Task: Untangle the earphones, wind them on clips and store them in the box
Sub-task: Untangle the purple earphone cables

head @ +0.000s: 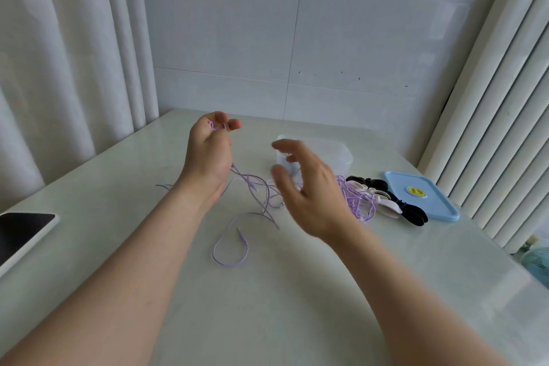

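Table (297,291): pale, fills lower frame.
My left hand (208,154): centre, raised, fingertips pinching a purple strand.
My right hand (309,190): centre, blurred, released, fingers spread.
Blue lid (430,205): right.
Clear box (338,151): behind my right hand.
Clips (392,205): black and white, touching the lid.
Purple earphones (356,202): tangled beside the clips, strands trailing left.

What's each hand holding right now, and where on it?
The left hand pinches a loop of the purple cable; the rest hangs to the table. The right hand is open, holding nothing.
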Tool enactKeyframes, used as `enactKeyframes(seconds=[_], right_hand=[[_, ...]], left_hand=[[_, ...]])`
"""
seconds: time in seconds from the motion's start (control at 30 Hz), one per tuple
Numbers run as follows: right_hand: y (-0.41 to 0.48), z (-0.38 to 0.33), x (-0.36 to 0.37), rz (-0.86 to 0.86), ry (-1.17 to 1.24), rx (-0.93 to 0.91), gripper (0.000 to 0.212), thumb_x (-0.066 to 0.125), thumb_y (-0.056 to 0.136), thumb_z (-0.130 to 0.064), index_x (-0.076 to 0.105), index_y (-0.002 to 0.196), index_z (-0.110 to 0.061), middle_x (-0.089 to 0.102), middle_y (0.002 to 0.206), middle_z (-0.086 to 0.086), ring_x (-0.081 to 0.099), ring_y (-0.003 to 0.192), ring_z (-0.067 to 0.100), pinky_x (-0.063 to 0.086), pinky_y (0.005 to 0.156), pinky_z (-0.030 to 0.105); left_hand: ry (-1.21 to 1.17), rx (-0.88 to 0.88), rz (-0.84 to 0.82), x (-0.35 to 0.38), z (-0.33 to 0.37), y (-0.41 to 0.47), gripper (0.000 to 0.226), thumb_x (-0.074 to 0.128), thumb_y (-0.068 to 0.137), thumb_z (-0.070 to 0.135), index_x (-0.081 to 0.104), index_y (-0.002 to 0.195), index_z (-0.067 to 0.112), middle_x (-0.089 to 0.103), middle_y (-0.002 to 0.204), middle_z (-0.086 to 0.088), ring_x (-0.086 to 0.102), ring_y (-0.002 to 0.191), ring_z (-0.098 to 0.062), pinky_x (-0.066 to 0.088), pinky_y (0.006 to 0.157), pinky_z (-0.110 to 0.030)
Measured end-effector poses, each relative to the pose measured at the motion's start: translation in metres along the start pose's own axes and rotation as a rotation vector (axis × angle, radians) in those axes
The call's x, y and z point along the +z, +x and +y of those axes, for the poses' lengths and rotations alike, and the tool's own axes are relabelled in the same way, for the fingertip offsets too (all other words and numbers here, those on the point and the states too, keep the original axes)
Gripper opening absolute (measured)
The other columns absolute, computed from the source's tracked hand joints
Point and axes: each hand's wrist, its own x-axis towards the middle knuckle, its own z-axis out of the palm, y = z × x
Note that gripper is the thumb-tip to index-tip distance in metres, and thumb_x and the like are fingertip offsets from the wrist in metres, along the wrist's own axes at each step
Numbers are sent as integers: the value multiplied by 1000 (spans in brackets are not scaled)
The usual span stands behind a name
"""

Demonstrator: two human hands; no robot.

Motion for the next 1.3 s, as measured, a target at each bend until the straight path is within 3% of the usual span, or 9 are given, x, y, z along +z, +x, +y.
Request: enactKeyframes(seconds=[0.1,0.17,0.33,0.53,0.67,0.83,0.97,1.07,1.3], right_hand=[[-7,-9,10,-250,-66,71,66,61,92,-69,36,150,-50,61,134,-19,50,124,8,27,108,37],[-9,-6,18,-283,-176,75,76,71,85,-66,36,150,-50,65,120,-19,50,120,12,25,102,35],[1,5,12,-127,-17,193,18,65,100,-36,77,100,-23,76,76,-11,65,68,2,53,76,27],[4,4,-5,-43,324,421,35,47,110,-29,71,93,-9,69,61,9,60,50,21,51,59,32],[8,7,-8,147,255,479,29,48,108,-30,69,97,-14,57,48,5,51,37,22,40,43,22],[11,8,-11,264,304,605,30,43,103,-18,69,90,-12,63,57,9,59,40,24,40,44,28],[12,8,-18,297,285,668,29,43,95,-14,67,87,1,63,60,15,60,37,25,40,48,30],[13,11,-16,331,201,647,40,43,89,-23,57,86,14,60,70,33,58,39,25,39,50,38],[16,10,-23,363,28,626,41,40,78,-35,35,64,2,37,54,14,54,55,48,31,55,34]], left_hand=[[-9,16,8,-2,-1,1,35,33,91,-10,49,87,21,74,95,-3,62,90,-11,41,79,-24],[3,43,3,-2,-1,1,34,33,93,-9,50,88,21,74,89,0,63,83,-8,44,79,-23],[81,89,92,-1,0,-1,32,33,94,-3,52,85,21,60,70,7,55,73,-7,42,71,-11],[-6,-115,193,0,11,-8,31,30,92,1,51,76,18,37,57,11,71,65,-15,36,66,-24],[38,-167,112,-1,13,-7,22,43,89,8,55,73,15,34,49,9,44,41,-13,31,57,-30],[686,13,-198,3,10,-25,43,70,82,57,67,66,18,49,50,11,51,60,-16,39,59,-29],[1263,90,-489,7,6,-40,80,59,57,100,71,69,22,64,63,9,62,74,-13,44,80,-35],[1349,87,-596,6,-2,-40,66,66,64,90,70,75,24,66,71,13,60,80,-9,41,89,-40],[1282,32,-631,2,-9,-34,15,70,84,38,76,83,24,71,84,10,63,91,-16,41,87,-36]])
